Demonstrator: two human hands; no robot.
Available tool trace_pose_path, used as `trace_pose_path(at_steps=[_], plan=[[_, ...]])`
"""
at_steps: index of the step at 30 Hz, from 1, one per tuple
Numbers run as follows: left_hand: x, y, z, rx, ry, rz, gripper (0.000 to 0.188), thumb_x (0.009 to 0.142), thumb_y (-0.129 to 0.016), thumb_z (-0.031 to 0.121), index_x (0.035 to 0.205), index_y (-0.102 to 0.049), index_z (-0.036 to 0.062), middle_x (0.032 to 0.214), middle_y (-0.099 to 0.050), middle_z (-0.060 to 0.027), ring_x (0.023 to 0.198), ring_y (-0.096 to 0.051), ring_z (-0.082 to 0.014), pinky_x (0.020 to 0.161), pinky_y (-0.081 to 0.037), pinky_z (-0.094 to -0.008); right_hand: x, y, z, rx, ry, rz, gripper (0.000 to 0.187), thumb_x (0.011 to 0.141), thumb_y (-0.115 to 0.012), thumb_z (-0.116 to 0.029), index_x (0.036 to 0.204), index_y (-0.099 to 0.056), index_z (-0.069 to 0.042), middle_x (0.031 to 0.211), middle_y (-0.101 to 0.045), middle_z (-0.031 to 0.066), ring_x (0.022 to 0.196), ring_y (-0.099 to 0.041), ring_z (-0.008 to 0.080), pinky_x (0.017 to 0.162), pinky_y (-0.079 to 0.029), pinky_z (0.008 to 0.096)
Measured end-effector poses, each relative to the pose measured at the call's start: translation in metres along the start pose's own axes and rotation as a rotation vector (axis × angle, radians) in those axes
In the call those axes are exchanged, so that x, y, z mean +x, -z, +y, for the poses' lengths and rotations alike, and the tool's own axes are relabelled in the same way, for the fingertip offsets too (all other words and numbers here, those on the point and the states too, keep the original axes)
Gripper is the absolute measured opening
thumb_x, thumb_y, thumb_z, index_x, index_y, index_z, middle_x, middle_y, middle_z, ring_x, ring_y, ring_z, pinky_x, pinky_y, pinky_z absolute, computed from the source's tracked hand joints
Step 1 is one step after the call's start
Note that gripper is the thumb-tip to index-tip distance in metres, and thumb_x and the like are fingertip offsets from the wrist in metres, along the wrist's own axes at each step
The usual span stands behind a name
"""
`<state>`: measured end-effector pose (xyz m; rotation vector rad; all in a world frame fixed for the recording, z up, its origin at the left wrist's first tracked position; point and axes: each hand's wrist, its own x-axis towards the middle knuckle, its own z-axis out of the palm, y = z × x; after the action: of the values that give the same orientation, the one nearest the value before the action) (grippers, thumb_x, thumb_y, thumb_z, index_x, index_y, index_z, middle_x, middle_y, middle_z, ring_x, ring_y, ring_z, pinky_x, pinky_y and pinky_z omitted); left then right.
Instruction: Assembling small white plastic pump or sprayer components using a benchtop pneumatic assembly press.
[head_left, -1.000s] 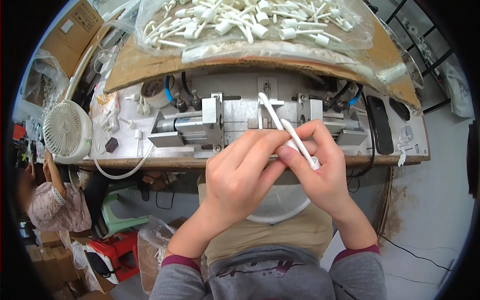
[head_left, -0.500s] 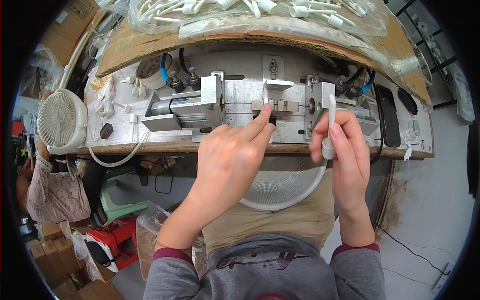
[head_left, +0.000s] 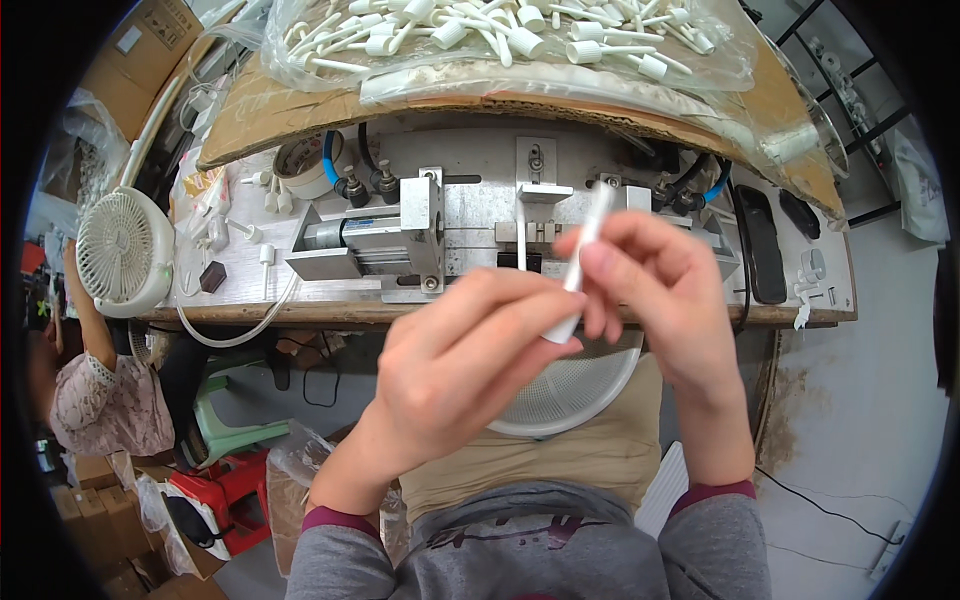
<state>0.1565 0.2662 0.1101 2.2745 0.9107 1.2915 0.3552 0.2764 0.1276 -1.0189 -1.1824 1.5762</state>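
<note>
In front of the jig, both hands meet on a white ribbed-cap stick (head_left: 590, 245), which is tilted and a little blurred. My left hand (head_left: 445, 365) is closed around its lower cap end, partly hiding the cap. My right hand (head_left: 670, 300) pinches the rod higher up between thumb and fingers. Behind my left fingers, a second white rod (head_left: 521, 235) rests across the slotted metal block (head_left: 545, 232), under a small metal stop plate (head_left: 545, 193). Its near end is hidden by my left hand.
Pneumatic cylinders flank the jig, the left one (head_left: 370, 240) plainly visible. A cardboard sheet (head_left: 230, 140) overhead bears many white capped sticks. A white basket (head_left: 560, 400) sits at my lap. At left stand a fan (head_left: 125, 250) and another person's sleeve (head_left: 115, 405); a phone (head_left: 762, 245) lies right.
My left hand has left the rod in the jig, come nearer and closed on the cap of the stick. My right hand has brought that stick leftward, tilting it.
</note>
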Motion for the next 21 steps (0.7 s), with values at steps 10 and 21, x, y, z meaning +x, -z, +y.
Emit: trace_pose_path(at_steps=[10,21], plan=[[-0.02,-0.015,-0.027,0.412,0.077,-0.198,0.029,0.074,-0.08,0.01,0.102,-0.073,0.0036,0.124,-0.069,-0.009,0.075,-0.07,-0.0212,0.065,-0.054,-0.0306,0.132,0.059,-0.092,-1.646,0.225,0.332,0.041,0.079,-0.074,-0.026,0.107,-0.067,0.003,0.104,-0.069,0.0239,0.105,-0.065,0.0351,0.09,-0.051,0.041],[-0.01,-0.021,-0.031,0.518,0.077,-0.274,0.03,0.073,-0.081,0.018,0.101,-0.072,0.0092,0.123,-0.07,-0.0064,0.056,-0.063,-0.0218,0.058,-0.051,-0.0307,0.115,0.043,-0.112,-1.529,0.231,0.376,0.027,0.082,-0.073,-0.017,0.097,-0.068,0.006,0.093,-0.071,0.0238,0.087,-0.068,0.035,0.076,-0.053,0.0418]])
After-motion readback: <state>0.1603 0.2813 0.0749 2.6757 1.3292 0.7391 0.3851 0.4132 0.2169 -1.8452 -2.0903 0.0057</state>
